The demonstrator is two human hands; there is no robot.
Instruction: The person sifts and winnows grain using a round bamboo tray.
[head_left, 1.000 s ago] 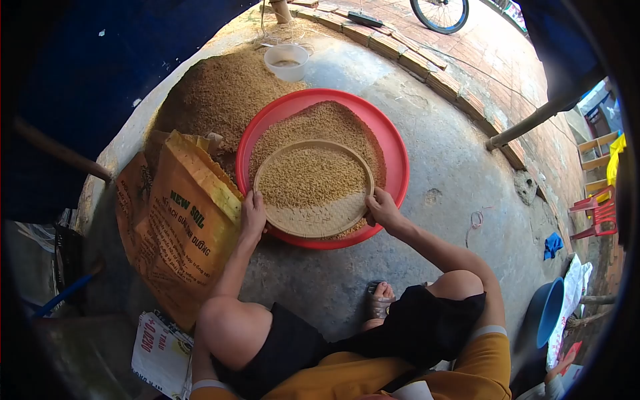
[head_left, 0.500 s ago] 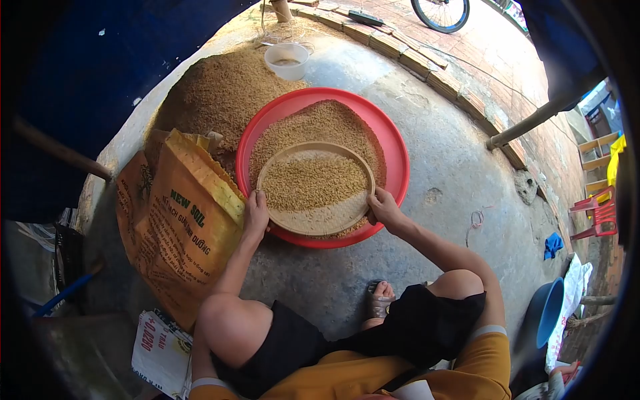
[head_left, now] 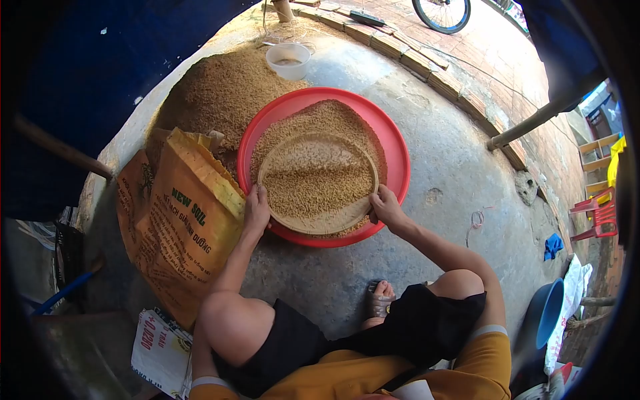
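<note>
A round, shallow sieve (head_left: 318,143) with a pale rim is held over a red basin (head_left: 393,133). My left hand (head_left: 256,209) grips the sieve's left edge, and my right hand (head_left: 388,208) grips its right edge, fingers closed on the rim. Light brown grains (head_left: 320,190) lie in the sieve, mostly across its middle and the side nearer me. Behind and around the sieve, more brown husk-like material (head_left: 327,115) fills much of the basin.
A brown heap (head_left: 227,87) and a translucent bowl (head_left: 289,60) are beyond the basin. An orange sack (head_left: 180,223) stands at left. At right are a blue tub (head_left: 548,313), a red chair (head_left: 600,217) and a wooden pole (head_left: 533,123).
The grains have shifted from the far part of the sieve toward me. The sieve's far rim has risen slightly farther up the view, with both hands still on it.
</note>
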